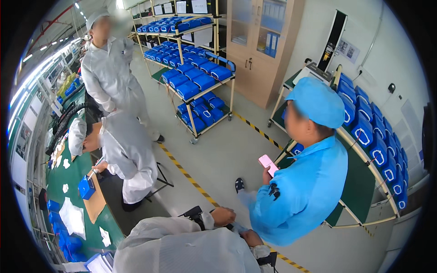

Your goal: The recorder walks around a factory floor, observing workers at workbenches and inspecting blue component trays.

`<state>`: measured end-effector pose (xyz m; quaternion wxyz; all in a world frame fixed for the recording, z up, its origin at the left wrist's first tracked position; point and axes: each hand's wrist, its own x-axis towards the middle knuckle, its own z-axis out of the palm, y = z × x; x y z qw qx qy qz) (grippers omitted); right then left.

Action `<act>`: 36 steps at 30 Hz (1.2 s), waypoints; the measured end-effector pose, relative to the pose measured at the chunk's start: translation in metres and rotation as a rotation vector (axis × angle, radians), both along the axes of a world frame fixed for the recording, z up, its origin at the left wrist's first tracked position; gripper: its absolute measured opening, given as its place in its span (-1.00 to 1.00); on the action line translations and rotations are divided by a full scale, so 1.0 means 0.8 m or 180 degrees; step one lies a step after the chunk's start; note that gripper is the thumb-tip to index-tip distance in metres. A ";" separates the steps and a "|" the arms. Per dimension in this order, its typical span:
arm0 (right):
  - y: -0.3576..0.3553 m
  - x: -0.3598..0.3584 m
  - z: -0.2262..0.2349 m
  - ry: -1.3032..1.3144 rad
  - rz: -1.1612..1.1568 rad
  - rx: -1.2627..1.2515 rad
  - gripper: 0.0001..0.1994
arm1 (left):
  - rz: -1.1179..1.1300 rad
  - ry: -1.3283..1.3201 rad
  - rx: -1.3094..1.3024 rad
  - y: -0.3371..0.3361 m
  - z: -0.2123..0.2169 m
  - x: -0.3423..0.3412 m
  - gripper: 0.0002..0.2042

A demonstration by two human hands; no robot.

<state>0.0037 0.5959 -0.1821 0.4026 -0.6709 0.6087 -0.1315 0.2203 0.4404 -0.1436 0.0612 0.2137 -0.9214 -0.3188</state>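
Note:
At the lower middle, my left hand (pixel 223 216) reaches out of a white sleeve with a black device strapped at the wrist. Its fingers are curled in. Just below and to the right, my right hand (pixel 251 238) is also closed, and a black strap circles that wrist too. Between the two hands shows a small, thin, pale bluish translucent piece (pixel 237 227), which both appear to pinch; its kind is unclear. Close by on the right stands a co-worker in a blue coat and cap (pixel 300 182), holding a pink phone (pixel 267 164).
Left, a green workbench (pixel 54 182) carries blue packs (pixel 68 241) and white cloths (pixel 73 217). A seated co-worker (pixel 129 150) handles a blue box (pixel 86 187) there; another person (pixel 109 68) stands behind. Racks of blue packs (pixel 193 79) stand ahead and right (pixel 364 132), beside a cabinet (pixel 255 73).

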 end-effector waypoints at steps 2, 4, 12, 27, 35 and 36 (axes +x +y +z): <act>0.003 0.000 0.002 -0.0155 -0.0072 0.0125 -0.67 | -0.0083 -0.0005 -0.0027 0.003 -0.010 0.000 -0.88; -0.002 0.000 0.019 -0.0064 -0.0092 0.0118 -0.64 | 0.0031 -0.0056 -0.0053 0.002 -0.009 0.000 -0.89; -0.006 0.005 0.027 -0.0066 -0.0532 0.0676 -0.63 | 0.0158 -0.0319 0.0080 0.000 0.004 0.004 -0.90; -0.007 0.012 0.000 0.0033 -0.0176 0.0125 -0.73 | 0.0296 -0.0472 0.0011 0.010 -0.016 0.017 -0.82; -0.010 -0.035 -0.092 0.0000 0.0407 -0.0094 -0.80 | 0.0563 -0.0399 0.0119 0.012 -0.028 -0.004 -0.90; -0.017 -0.033 -0.082 -0.0041 0.0388 -0.0154 -0.80 | 0.0604 -0.0262 0.0110 0.013 -0.025 0.002 -0.90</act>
